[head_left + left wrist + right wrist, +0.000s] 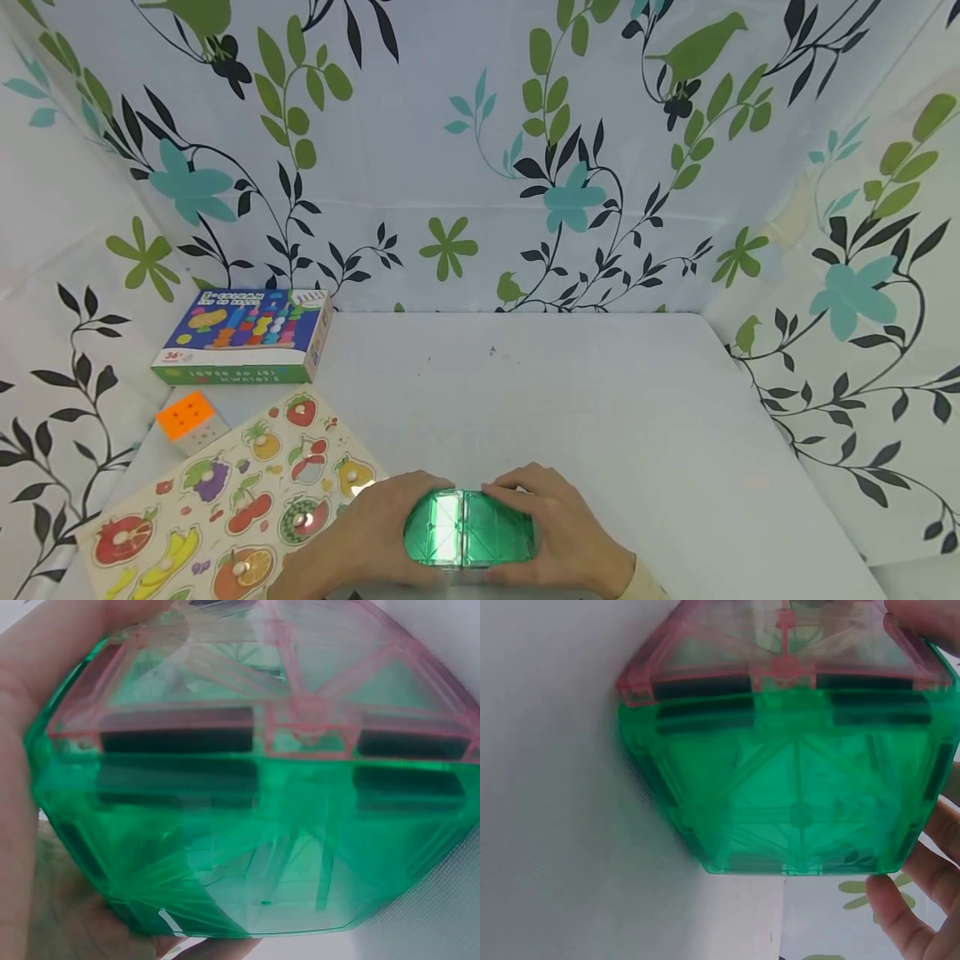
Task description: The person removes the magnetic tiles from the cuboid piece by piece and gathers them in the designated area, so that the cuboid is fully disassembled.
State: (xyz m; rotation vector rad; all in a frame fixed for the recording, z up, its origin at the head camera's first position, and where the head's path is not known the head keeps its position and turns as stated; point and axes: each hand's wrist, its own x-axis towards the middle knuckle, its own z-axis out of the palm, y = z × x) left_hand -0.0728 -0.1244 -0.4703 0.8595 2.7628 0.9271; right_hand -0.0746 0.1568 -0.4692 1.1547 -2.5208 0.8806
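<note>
Two hands hold one see-through shape between them, right at the near side of the bench (540, 392), in front of the person. The left hand (382, 529) grips one end and the right hand (562, 525) grips the other, each with bent fingers wrapped around the side. The green shape (470, 529) has a line across its middle where two parts meet, so holding both ends probably keeps those parts from pulling away from each other. From the wrists you can see a pink piece (784, 671) touching the green along one straight edge. Dark bars (180, 729) sit in both colors there, lined up with each other; they may be magnets that help the edges stick. I can't tell if the shape rests on the bench or is held just above it. The fruit board (341, 442) lies slanted on the left, partly behind the left arm. A little cube (191, 421) with an orange top sits just past it, and a flat toy box (243, 337) lies at the back left. Being off to that side, they likely leave the hands more room to work.
</note>
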